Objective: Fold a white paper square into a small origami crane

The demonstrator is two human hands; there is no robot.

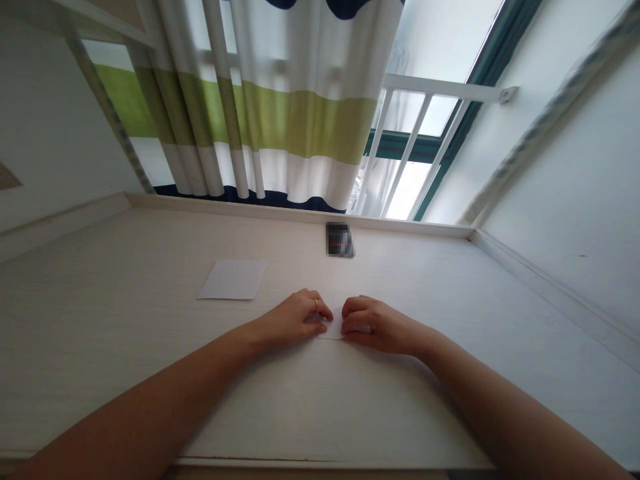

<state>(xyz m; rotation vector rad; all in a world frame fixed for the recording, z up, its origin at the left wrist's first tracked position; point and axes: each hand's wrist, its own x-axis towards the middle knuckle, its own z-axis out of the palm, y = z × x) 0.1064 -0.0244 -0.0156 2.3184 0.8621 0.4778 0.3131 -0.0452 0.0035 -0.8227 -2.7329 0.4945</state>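
The left hand [301,319] and right hand [379,324] pinch a white paper [335,327] over the desk [325,400]; another sheet [233,279] lies flat, farther left.

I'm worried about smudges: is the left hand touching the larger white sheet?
Apart: the head view shows bare tabletop between the left hand and the larger white sheet.

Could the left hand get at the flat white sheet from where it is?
Probably yes: the white sheet lies a little beyond the left hand, with nothing visible between them. The hand would likely first leave the small white paper at its fingertips.
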